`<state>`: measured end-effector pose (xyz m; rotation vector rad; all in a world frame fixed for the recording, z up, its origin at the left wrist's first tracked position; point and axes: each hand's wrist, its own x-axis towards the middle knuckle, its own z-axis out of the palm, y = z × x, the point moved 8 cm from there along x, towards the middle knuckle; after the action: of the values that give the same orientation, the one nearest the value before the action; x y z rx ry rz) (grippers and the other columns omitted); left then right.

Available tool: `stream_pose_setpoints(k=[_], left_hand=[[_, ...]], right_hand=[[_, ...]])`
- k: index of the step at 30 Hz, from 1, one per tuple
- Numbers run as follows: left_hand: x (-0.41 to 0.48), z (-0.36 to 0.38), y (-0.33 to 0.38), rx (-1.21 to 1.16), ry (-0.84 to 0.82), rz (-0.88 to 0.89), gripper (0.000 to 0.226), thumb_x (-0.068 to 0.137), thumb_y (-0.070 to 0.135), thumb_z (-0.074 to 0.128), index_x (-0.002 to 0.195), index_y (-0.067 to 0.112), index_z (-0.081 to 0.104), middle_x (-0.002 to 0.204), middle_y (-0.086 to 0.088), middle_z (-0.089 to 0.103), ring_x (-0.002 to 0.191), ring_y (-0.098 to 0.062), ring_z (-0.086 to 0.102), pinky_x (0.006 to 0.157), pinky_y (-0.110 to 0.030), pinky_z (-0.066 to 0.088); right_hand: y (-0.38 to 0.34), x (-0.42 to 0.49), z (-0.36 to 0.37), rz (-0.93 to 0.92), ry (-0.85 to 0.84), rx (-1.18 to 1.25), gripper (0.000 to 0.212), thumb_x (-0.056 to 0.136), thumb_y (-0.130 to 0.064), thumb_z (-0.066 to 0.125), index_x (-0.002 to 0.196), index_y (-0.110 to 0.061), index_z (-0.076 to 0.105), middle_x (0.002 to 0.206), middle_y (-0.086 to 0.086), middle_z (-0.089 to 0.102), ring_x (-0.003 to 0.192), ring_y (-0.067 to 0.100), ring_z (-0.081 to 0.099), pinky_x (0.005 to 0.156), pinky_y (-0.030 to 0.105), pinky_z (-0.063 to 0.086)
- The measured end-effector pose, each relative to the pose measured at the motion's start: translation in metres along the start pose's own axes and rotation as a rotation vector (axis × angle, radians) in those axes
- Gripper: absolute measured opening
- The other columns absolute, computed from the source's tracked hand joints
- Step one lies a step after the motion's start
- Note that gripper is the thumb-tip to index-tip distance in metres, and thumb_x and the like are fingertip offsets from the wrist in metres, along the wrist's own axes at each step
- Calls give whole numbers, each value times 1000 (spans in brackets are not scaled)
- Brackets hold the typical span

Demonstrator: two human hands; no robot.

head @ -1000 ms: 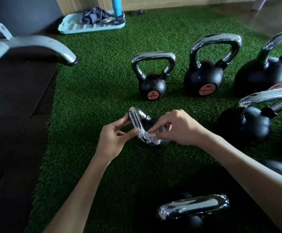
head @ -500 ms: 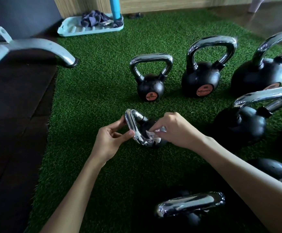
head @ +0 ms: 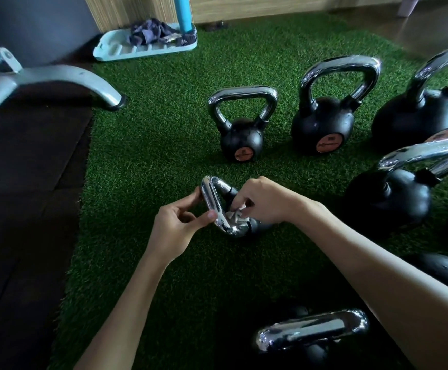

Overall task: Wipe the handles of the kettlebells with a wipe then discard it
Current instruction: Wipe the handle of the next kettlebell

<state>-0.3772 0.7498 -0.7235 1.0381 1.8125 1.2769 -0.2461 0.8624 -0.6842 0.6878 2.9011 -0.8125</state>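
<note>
A small black kettlebell lies tipped on the green turf, its chrome handle (head: pixel 215 206) pointing left. My left hand (head: pixel 180 222) pinches that handle between thumb and fingers. My right hand (head: pixel 264 202) presses a crumpled white wipe (head: pixel 234 215) against the inner side of the handle near the bell's body. Most of the wipe is hidden by my fingers. Upright kettlebells stand behind: a small one (head: pixel 241 124) and a larger one (head: pixel 329 108).
More kettlebells crowd the right edge (head: pixel 417 108) (head: pixel 393 190), and one chrome handle (head: pixel 313 329) sits close below my arms. A grey metal bench foot (head: pixel 65 81) reaches in from the left over dark flooring. A pale blue tray (head: pixel 142 46) with cloths lies at the back.
My right hand has slid the wipe along the handle toward the bell's body, and the view has shifted slightly. My left hand keeps its pinch on the handle.
</note>
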Motion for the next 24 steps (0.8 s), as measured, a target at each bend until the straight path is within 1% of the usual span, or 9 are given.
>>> stream_pose_setpoints(k=[2, 4, 7, 9, 12, 15, 19, 22, 24], left_hand=[[0, -1, 3, 31, 0, 8, 87, 64, 65, 83, 140, 31, 59, 115, 11, 73, 58, -9, 42, 61, -24, 43], [0, -2, 6, 70, 9, 20, 89, 62, 66, 81, 140, 31, 59, 103, 5, 77, 61, -5, 48, 62, -17, 45], [2, -6, 2, 120, 23, 23, 87, 63, 69, 81, 140, 36, 58, 112, -4, 75, 71, -11, 54, 76, -31, 54], [1, -8, 2, 134, 18, 25, 87, 65, 67, 82, 141, 34, 57, 125, 7, 71, 75, -7, 56, 85, -34, 56], [-5, -5, 12, 131, 2, 56, 82, 68, 55, 82, 141, 31, 55, 136, 21, 61, 79, 7, 57, 83, -14, 51], [-9, -4, 16, 145, -6, 82, 76, 70, 46, 83, 139, 36, 52, 137, 27, 55, 86, 16, 57, 81, -6, 45], [-11, -5, 17, 164, -4, 80, 77, 71, 47, 84, 140, 36, 52, 134, 31, 53, 89, 15, 58, 79, -3, 44], [-10, -5, 17, 143, -8, 73, 79, 71, 41, 85, 142, 25, 55, 138, 23, 54, 97, 24, 54, 81, -1, 42], [-8, -7, 16, 155, -11, 66, 82, 67, 47, 84, 141, 24, 56, 141, 20, 54, 111, 26, 50, 84, 0, 40]], right_hand=[[1, 2, 3, 16, -43, 185, 19, 84, -10, 74, 84, -28, 79, 64, -19, 66, 59, -5, 55, 56, 10, 37], [5, 3, 5, 58, -81, 312, 21, 84, -7, 77, 84, -28, 79, 65, -22, 69, 59, -8, 57, 58, 9, 40], [19, -3, 4, 152, -74, 524, 21, 84, -5, 78, 102, -14, 81, 85, -5, 78, 76, 3, 67, 68, 12, 47], [21, -5, 5, 167, -104, 558, 24, 83, -5, 79, 106, -13, 79, 91, -2, 79, 81, 6, 67, 75, 16, 49], [15, -1, 11, 166, -182, 482, 22, 84, -8, 79, 103, -17, 81, 88, -6, 79, 74, -2, 63, 69, 10, 44], [10, 2, 19, 187, -212, 507, 17, 84, -7, 79, 87, -24, 80, 75, -12, 75, 67, -4, 62, 64, 7, 43], [19, 8, 21, 325, -54, 647, 18, 79, -6, 82, 87, -21, 82, 82, -3, 79, 89, 16, 74, 93, 35, 57], [22, 12, 17, 390, 116, 723, 16, 74, -7, 86, 84, -20, 82, 80, 1, 79, 93, 25, 74, 95, 45, 57], [18, 8, 16, 376, 110, 696, 20, 72, -6, 88, 87, -17, 82, 80, 0, 79, 92, 27, 75, 93, 46, 58]])
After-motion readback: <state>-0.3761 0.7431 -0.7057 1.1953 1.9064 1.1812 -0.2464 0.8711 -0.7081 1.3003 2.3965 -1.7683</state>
